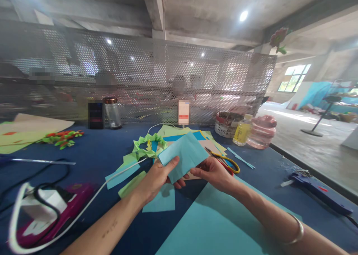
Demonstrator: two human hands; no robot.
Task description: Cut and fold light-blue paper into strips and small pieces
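Note:
A folded piece of light blue paper is held up above the table between both hands. My left hand grips its lower left side, thumb on top and fingers beneath. At the lower right corner, my right hand pinches the paper between thumb and fingers. Just behind the right hand lie scissors with yellow and red handles. A large blue sheet lies under the right forearm. Smaller blue paper rests below the left hand. Beyond it is a green folded-paper ring.
A pink power strip with white and black cables sits at left. On the right are a blue glue gun, a yellow-labelled bottle, a pink jug and a basket. A glass bottle stands against the perforated screen.

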